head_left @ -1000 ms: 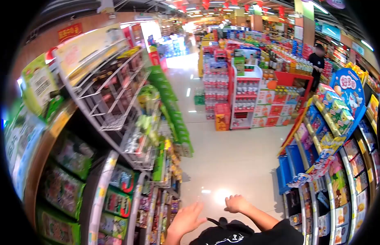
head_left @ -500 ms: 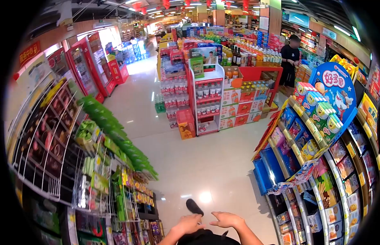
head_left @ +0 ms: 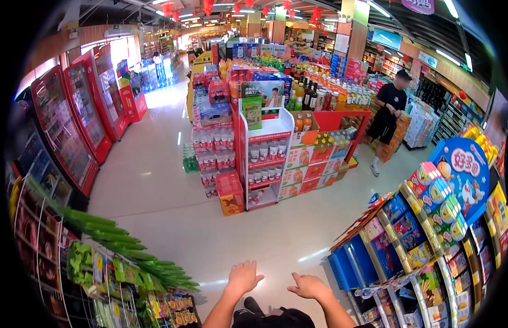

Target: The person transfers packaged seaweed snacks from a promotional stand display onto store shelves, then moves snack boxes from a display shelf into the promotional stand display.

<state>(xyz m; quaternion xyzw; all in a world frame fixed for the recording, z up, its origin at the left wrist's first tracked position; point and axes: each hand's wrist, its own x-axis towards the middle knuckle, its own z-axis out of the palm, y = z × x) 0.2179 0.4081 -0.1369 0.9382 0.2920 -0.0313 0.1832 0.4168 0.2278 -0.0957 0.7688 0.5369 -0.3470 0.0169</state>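
Note:
Above the pale, shiny floor [head_left: 183, 240], my left hand [head_left: 243, 277] is held out low in front of me, its fingers apart and nothing in it. To its right, my right hand [head_left: 308, 286] is also empty, with its fingers spread. A gap separates the two hands, and neither touches anything. Below and between them, a dark shoe [head_left: 253, 306] shows. The snack rack [head_left: 117, 273] at the lower left and the blue-topped snack display [head_left: 396, 235] on the right stand apart from my hands.
A white and red bottle shelf [head_left: 267, 158] stands ahead, beside stacked drink packs [head_left: 215, 145] and juice cartons [head_left: 311, 169]. Red glass-door coolers [head_left: 65, 131] line the left. A person in black [head_left: 392, 101] is at the right, beyond the cartons.
The view has moved forward, and the bottle shelf looks nearer. More of the coolers shows on the left. My hands have moved further apart than half a second ago.

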